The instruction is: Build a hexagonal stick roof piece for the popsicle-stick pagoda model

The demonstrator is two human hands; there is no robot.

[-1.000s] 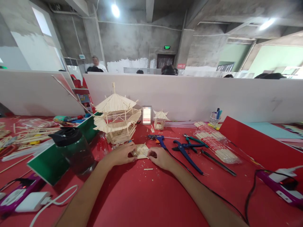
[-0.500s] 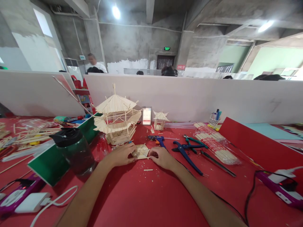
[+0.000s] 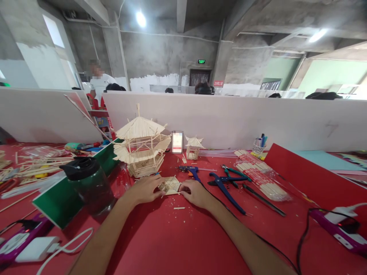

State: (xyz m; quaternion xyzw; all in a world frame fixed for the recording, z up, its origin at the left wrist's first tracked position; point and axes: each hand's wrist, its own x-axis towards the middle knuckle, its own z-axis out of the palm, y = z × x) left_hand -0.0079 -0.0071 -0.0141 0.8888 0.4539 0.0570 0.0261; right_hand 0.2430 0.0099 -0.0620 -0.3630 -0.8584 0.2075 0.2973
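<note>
A small latticed panel of pale sticks point(image 3: 171, 185) lies low over the red tabletop between my hands. My left hand point(image 3: 149, 188) grips its left edge between thumb and fingers. At the right edge my right hand point(image 3: 194, 192) pinches the panel. Behind my left hand stands a large two-tiered stick pavilion point(image 3: 142, 143), and a much smaller stick pavilion point(image 3: 194, 148) is further back to the right. One short loose stick point(image 3: 179, 208) lies in front of the panel, among small crumbs.
A blue glue gun point(image 3: 193, 172), blue cutters point(image 3: 226, 191), green-handled pliers point(image 3: 235, 173) and bagged sticks point(image 3: 262, 177) lie right. A dark bottle point(image 3: 88, 185) and green board point(image 3: 59, 204) stand left. Purple power strips point(image 3: 341, 231) flank the table. Behind the partition point(image 3: 229, 120) is a person point(image 3: 100, 82).
The panel has turned and tilted slightly between my hands, which still grip it. The person behind the partition has moved left and shows more of the body. The view has shifted slightly.
</note>
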